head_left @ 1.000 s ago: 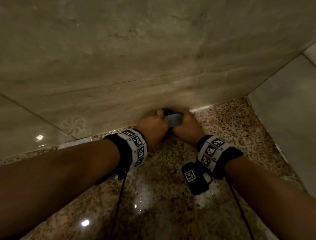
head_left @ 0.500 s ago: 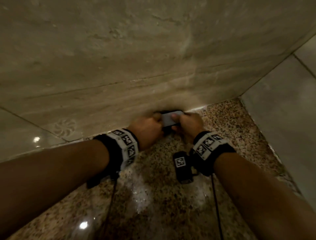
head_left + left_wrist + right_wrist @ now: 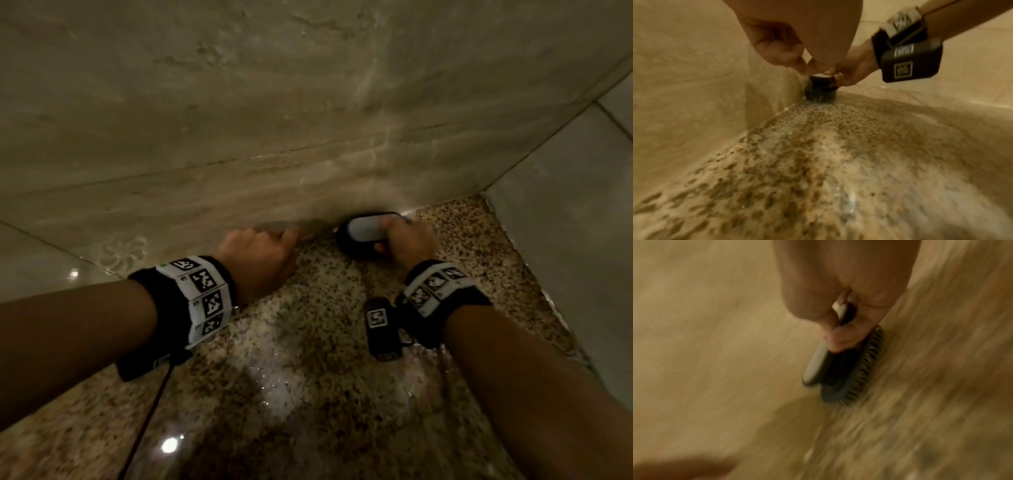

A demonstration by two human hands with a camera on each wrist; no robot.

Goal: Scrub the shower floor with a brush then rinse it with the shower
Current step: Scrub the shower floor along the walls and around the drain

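Observation:
A dark scrub brush (image 3: 364, 230) with a grey top stands bristles-down on the speckled granite shower floor (image 3: 308, 342), right at the foot of the back wall. My right hand (image 3: 407, 245) grips its handle from the right. The right wrist view shows the fingers curled round the brush (image 3: 840, 369), with the bristles against the floor. My left hand (image 3: 257, 253) sits to the left of the brush, apart from it, fingers curled and holding nothing, knuckles near the wall base. In the left wrist view the left hand (image 3: 781, 48) hangs above the brush (image 3: 821, 91).
The beige marble back wall (image 3: 274, 120) runs across the view and meets a pale side wall (image 3: 565, 240) in a corner just right of the brush. The floor (image 3: 838, 162) is wet and shiny in the middle. Wrist-camera cables trail below both arms.
Both hands held the brush before. The left hand has let go and drawn away to the left, while the right hand has slid the brush right along the wall towards the corner.

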